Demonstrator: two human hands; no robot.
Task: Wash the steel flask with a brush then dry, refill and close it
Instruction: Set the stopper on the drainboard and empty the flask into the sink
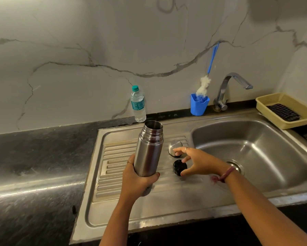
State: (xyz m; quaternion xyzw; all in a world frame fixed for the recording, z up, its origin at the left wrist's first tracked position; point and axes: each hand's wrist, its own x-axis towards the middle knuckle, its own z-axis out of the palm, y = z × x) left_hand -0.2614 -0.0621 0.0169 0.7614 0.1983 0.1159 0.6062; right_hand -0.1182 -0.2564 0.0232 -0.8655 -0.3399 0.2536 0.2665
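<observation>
Our left hand [138, 180] grips the open flask [149, 148]; our right hand [197, 162], fingers spread, hovers over the black stopper [179, 166], which may roll into the sink [255, 148].

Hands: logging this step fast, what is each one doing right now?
Left hand: grips the open steel flask.
Right hand: open, fingers spread over the black stopper, holding nothing.

The left hand [138, 180] covers the steel flask's [149, 148] base, and right of it the yellow basket [273, 101] is cut by the frame edge, its dark contents perhaps cloth.
</observation>
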